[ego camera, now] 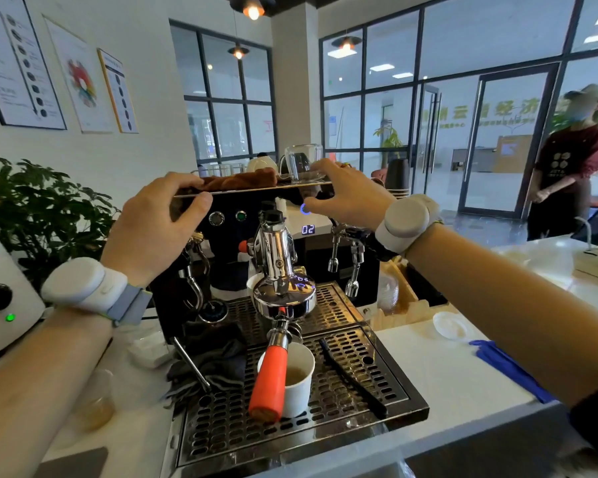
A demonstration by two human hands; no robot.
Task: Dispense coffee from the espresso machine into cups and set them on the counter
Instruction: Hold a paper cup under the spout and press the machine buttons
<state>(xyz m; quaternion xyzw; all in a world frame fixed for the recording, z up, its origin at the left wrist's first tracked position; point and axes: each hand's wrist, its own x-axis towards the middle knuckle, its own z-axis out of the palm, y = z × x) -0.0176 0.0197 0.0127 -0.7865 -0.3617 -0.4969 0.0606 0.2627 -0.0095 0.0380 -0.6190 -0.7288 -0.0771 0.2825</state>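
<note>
1. At the left, the left hand (156,222) is seen on the top left corner of the black and chrome espresso machine (277,257). Its fingers are curled over the thin metal top edge and its thumb is pressed on the front panel, so the corner of the machine is gripped.
2. In the middle, the portafilter with the orange handle (269,381) is locked under the chrome group head, and a white paper cup (299,377) is placed on the perforated steel drip tray (342,401), directly below the spout. Some light brown liquid is seen inside the cup, and it is judged that the pour is only beginning.
3. On the front panel, "02" is shown on a small blue digital display (308,229), which suggests that the extraction is just started.
4. To the right, the right hand (342,194) is stretched to the machine; its thumb is placed at the round blue-lit button (304,209) and its fingers lie over the top edge, near a clear glass mug (302,163). No object is held by it.
5. The white counter (428,367) at the right carries no filled cup yet, so the filling and the setting down are judged as still left.
</note>
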